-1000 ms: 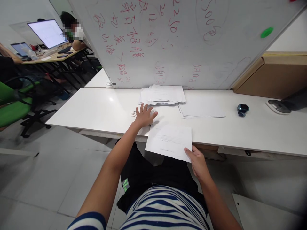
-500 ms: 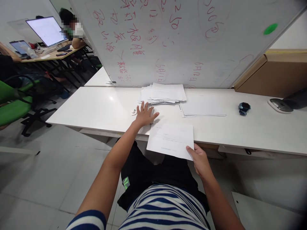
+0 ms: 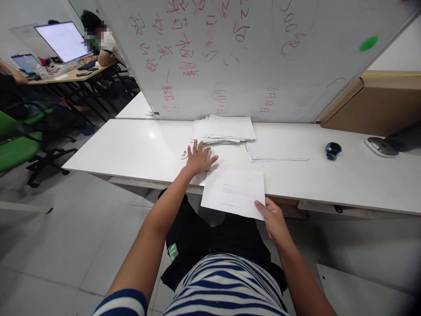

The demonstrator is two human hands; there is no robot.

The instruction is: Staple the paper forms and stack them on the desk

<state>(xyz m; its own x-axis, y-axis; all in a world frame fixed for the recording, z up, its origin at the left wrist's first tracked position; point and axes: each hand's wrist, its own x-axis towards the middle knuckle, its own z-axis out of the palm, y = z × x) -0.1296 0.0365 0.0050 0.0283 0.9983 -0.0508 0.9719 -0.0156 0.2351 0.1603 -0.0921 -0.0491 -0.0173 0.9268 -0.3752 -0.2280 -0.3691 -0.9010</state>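
Observation:
My right hand (image 3: 273, 218) pinches the near right corner of a printed sheet of paper (image 3: 232, 193), thumb on top. The sheet reaches out past the front edge of the white desk (image 3: 138, 149). Fingers spread, my left hand (image 3: 199, 158) rests on the desk just left of the sheet and holds nothing. Beyond it lies a thick, uneven stack of papers (image 3: 226, 127) against the whiteboard. A thinner pile of sheets (image 3: 279, 147) lies to the right of that stack. Close by my left fingers is a small white object (image 3: 183, 154), too small to name.
A whiteboard (image 3: 243, 57) with red writing stands along the desk's back. On the right are a dark watch (image 3: 333, 150), a black-and-white device base (image 3: 381, 146) and a cardboard box (image 3: 362, 103). At far left, a person (image 3: 105, 44) sits by a monitor (image 3: 62, 41); a green chair (image 3: 19, 149) is nearer.
Almost nothing differs. The view has shifted very slightly; both hands and the sheet of paper keep their places.

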